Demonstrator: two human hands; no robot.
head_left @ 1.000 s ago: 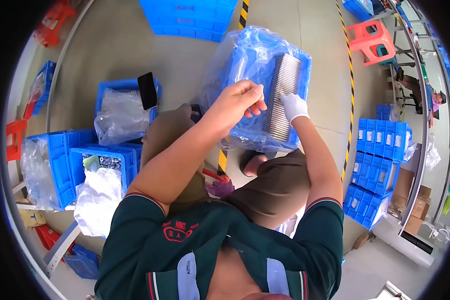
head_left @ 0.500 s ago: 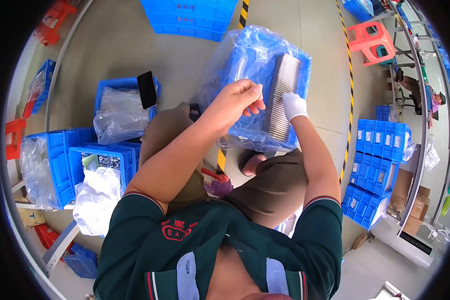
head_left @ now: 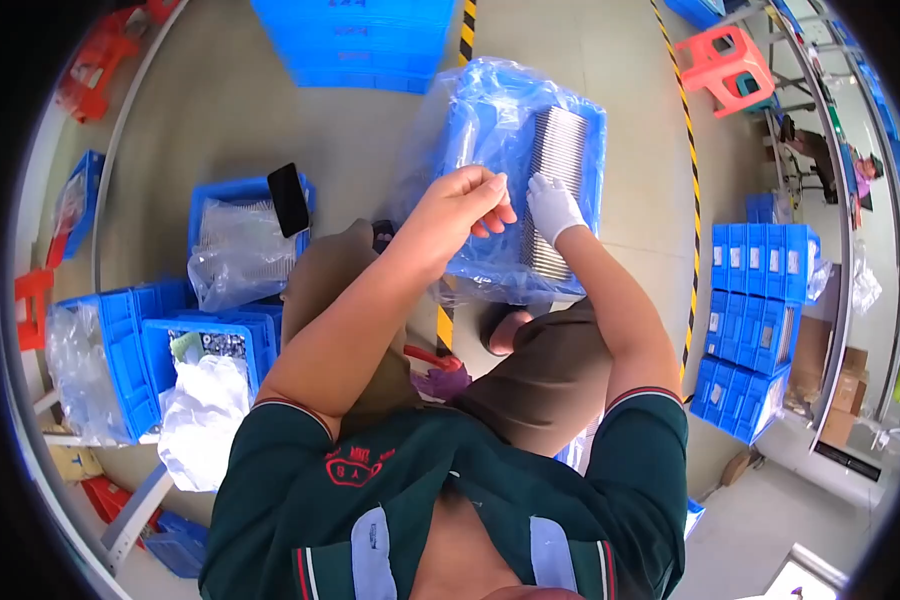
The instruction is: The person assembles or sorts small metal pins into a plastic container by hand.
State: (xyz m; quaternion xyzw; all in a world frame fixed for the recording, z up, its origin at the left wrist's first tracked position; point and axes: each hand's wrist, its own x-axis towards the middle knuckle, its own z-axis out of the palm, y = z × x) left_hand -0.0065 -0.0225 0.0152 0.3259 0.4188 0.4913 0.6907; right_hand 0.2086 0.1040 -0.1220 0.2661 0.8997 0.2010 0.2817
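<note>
My bare left hand [head_left: 467,212] is over the left half of a blue crate [head_left: 595,165]. Its thumb and forefinger press together and the other fingers curl in; whatever sits in that pinch is too small to make out. My right hand [head_left: 554,208] wears a white glove. Its fingers stretch out and rest on the left side of a long row of thin, stacked metal pieces [head_left: 558,145] in the crate. Part of the row is hidden under the glove. A clear plastic liner [head_left: 480,110] covers the crate's left side and hangs over its rim.
At left stands a smaller blue crate [head_left: 200,190] with bagged pieces and a black phone [head_left: 288,200] on its edge. Below it, another crate [head_left: 255,335] holds small metal parts. Stacked blue crates [head_left: 745,330] and a pink stool [head_left: 727,68] stand at right.
My gloved right hand has moved left across the row, from its right side to its left. My left hand keeps its pinch, nearly in place. The whole view has shifted slightly.
</note>
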